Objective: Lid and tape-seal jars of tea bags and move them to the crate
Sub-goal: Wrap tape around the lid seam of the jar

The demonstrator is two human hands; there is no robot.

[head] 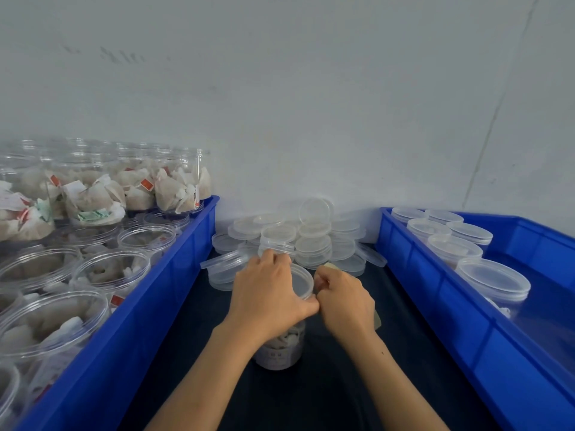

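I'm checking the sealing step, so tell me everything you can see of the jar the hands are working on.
The jar is clear plastic, round, upright on the dark surface between the two blue crates. White tea bags show through its wall, and a pale label sits low on its side. A translucent lid is already on top. The left hand wraps over the lid rim; the right hand pinches at the rim beside it. Whether tape is on yet cannot be told.

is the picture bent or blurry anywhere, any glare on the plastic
Head view: wide-angle bend, so the left crate and right crate splay outward; soft, even light with faint shadows; pale sheen on the open jars and lid pile; the left hand and right hand on the jar look slightly soft.
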